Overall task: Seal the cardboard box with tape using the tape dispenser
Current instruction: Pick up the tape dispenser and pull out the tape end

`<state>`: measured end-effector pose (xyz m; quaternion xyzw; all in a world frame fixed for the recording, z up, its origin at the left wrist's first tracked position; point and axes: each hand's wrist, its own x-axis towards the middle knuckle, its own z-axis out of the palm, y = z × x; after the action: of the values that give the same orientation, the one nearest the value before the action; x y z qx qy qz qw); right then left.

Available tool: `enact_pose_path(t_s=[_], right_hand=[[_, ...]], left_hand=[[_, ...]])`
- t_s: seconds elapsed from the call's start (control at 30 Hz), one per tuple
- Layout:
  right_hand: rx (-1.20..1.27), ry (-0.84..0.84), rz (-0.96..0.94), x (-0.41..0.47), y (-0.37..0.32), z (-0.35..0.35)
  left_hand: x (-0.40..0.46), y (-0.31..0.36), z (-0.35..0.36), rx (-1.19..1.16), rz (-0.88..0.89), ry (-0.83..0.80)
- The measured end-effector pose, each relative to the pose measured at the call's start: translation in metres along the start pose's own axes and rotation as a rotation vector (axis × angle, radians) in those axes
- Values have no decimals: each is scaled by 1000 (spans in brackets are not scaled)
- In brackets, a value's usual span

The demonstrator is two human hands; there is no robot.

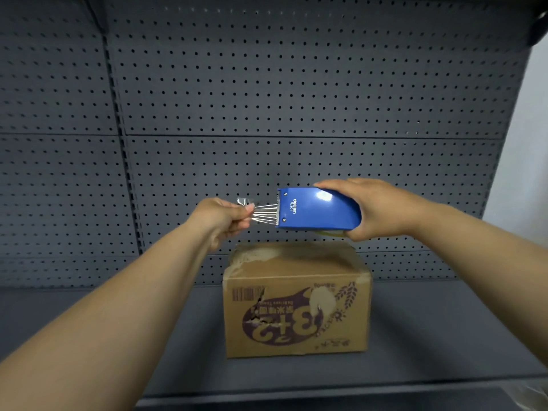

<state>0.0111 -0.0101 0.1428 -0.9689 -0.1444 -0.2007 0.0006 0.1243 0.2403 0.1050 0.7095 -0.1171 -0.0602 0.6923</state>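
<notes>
A brown cardboard box (296, 307) with purple print stands upside down on the dark shelf, its top flaps closed and its front face torn in places. Above it, my right hand (376, 209) grips a blue tape dispenser (314, 209) from the right, its toothed edge pointing left. My left hand (228, 216) pinches the free end of the clear tape (262, 213), which is stretched into thin strands between my fingers and the dispenser's blade. Both hands hover well above the box without touching it.
A grey pegboard wall (267, 99) rises behind the box. The dark shelf (444, 336) extends to both sides of the box, with its front lip (296, 393) near the bottom. A pale wall (530, 129) shows at the right.
</notes>
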Motion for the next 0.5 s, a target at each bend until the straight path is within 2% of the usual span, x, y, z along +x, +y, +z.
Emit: enact_pose_path(t_s=[0.27, 0.5], right_hand=[[-13, 17, -27, -10, 16, -3], [-66, -5, 5, -16, 31, -13]], left_hand=[[-11, 0, -18, 12, -15, 97], [-19, 2, -13, 47, -19, 110]])
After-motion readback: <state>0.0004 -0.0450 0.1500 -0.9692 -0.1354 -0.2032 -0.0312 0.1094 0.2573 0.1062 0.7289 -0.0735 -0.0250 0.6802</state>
